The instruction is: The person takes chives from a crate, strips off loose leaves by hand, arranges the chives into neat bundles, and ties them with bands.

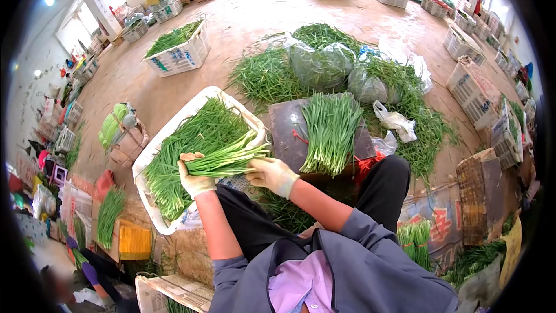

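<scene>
A loose bunch of chives, green with pale ends, lies across my left hand, whose gloved fingers are closed round it. My right hand, also in a pale glove, pinches the pale ends at the bunch's right side. Both hands are over the near edge of a white plastic crate filled with more chives. To the right, a dark board bears a thick pile of chives with their ends towards me. A red tie lies beside that pile.
Heaps of loose chives and plastic bags lie beyond the board. Another filled crate stands ahead left. Tied bundles rest at right. A person in purple gloves sits at lower left, near a yellow box.
</scene>
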Available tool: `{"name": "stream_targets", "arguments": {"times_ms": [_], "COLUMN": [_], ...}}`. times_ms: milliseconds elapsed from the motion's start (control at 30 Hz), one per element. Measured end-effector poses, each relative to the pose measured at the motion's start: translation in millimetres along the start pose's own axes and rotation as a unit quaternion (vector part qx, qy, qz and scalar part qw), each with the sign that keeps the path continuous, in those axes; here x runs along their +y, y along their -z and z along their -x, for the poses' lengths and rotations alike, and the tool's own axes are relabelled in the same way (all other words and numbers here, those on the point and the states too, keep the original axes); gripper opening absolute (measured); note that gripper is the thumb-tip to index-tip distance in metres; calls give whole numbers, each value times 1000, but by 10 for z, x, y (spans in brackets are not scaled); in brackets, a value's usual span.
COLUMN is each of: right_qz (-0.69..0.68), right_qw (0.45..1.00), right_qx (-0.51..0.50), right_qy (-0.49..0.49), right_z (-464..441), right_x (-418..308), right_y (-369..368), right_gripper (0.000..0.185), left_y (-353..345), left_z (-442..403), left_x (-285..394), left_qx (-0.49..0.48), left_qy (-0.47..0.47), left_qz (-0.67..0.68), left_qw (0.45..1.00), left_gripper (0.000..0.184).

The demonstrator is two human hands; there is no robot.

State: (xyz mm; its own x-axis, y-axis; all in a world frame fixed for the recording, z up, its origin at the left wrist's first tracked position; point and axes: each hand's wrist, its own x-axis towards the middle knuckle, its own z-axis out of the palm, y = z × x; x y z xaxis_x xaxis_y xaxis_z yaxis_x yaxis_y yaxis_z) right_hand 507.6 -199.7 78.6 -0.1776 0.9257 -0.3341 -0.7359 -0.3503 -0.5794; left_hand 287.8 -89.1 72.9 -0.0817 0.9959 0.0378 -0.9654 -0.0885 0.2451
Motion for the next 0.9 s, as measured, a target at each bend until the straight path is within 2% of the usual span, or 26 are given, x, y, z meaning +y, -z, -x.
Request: {"name": "stream_targets", "arguments": {"times_ms": [33, 67, 100, 167, 200, 233, 267, 300, 333, 367, 433, 467, 500, 567, 600, 633, 700, 733, 767, 800, 833, 867, 900], "right_qz": [-18, -15, -12, 174, 277, 375, 367, 367, 393, 417, 478, 542, 542, 625, 748, 841, 864, 829, 673, 512, 565, 531, 427], "right_qw": [999, 996, 993, 984, 960, 921, 922, 914, 895, 874, 812, 772, 772, 709, 593, 451, 469, 550, 734, 857, 778, 772, 838], "right_qx": [-39, -80, -120, -18, 4, 27, 29, 7, 10, 11, -26, -28, -31, -91, -172, -245, -176, -90, -25, 59, 105, 112, 99], "right_qy": [23, 19, 15, -42, 29, 98, 119, 173, 210, 247, 335, 332, 332, 313, 245, 169, -52, 46, 90, 8, 255, 331, 326], "right_z": [-6, 15, 61, 53, 50, 33, 36, 5, -33, -82, -223, -240, -247, -216, -316, -362, -22, -20, 41, 185, 51, 81, 52], "right_x": [5, 2, -30, 27, 90, 159, 129, 135, 148, 153, 166, 145, 161, 188, 280, 338, 208, 226, 135, -122, -84, -245, -331], "right_y": [158, 336, 482, 788, 826, 855, 746, 635, 507, 377, 243, 259, 343, 625, 922, 1193, 1338, 1433, 1314, 954, 1055, 878, 790], "right_gripper": [22, 22, 22, 30, 39, 49, 66, 71, 71, 71, 53, 32, 32, 23, 30, 37, 51, 62, 54, 46, 40, 40, 33], "left_y": [-29, 128, 51, 136, 181, 237, 184, 185, 316, 322, 290, 351, 312, 216, 114, 87, 44, -197, -173, -119, -92, -97, -99], "left_z": [22, -40, 9, -73, -120, -145, -113, -94, -136, -136, -137, -184, -166, -100, -43, -30, -32, 47, 44, 44, 25, 16, -5], "left_x": [40, 149, 190, 278, 277, 257, 221, 200, 163, 129, 46, 42, 56, 88, 133, 164, 229, 204, 181, 160, 120, 62, 25], "left_qx": [34, -25, 20, 27, -13, -13, 12, 38, -86, -87, -13, -3, -4, -39, 15, 16, -23, 89, 94, 35, -28, -58, -90], "left_qy": [-2, 5, -1, -8, -13, -8, 7, 20, 32, 34, 65, 67, 64, 45, 54, 50, 48, 52, 49, 50, 52, 48, 63], "left_qz": [14, -8, -3, 17, 0, 0, 11, 22, -12, -13, 5, 29, 29, -10, 7, 10, -4, 58, 60, 27, -5, -23, -33], "left_qw": [999, 1000, 1000, 999, 1000, 1000, 1000, 999, 996, 996, 998, 997, 998, 998, 998, 999, 999, 993, 993, 998, 998, 997, 993], "left_gripper": [24, 25, 25, 25, 26, 26, 27, 28, 28, 28, 27, 27, 27, 25, 24, 24, 23, 22, 22, 21, 21, 22, 24]}}
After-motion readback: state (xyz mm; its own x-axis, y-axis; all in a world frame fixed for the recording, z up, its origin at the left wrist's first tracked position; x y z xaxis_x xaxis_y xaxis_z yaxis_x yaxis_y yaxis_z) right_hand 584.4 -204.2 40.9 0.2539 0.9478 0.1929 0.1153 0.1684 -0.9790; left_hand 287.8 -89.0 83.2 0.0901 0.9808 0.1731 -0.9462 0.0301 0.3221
